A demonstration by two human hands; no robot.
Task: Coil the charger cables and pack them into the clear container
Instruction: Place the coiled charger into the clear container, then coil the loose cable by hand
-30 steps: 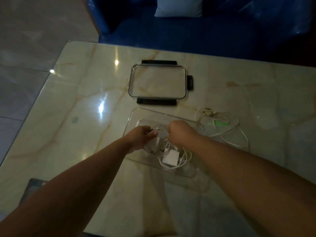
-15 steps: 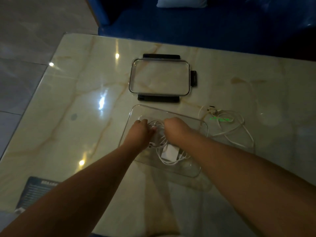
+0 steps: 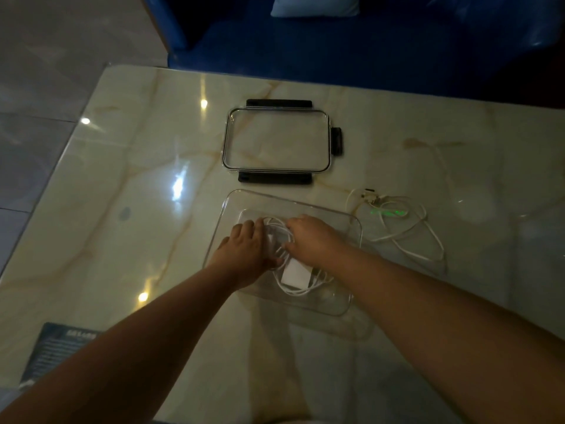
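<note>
Coiled cable (image 3: pixel 290 291) lies in the clear container (image 3: pixel 336 228) under both hands. The left hand (image 3: pixel 244 249) presses it flat; right hand (image 3: pixel 308 237) grip unclear.

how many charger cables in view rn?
2. A coiled cable with white adapter lies in the clear container, partly under the left hand and right hand; a loose cable lies on the table right of it. The hands may hide more.
</note>
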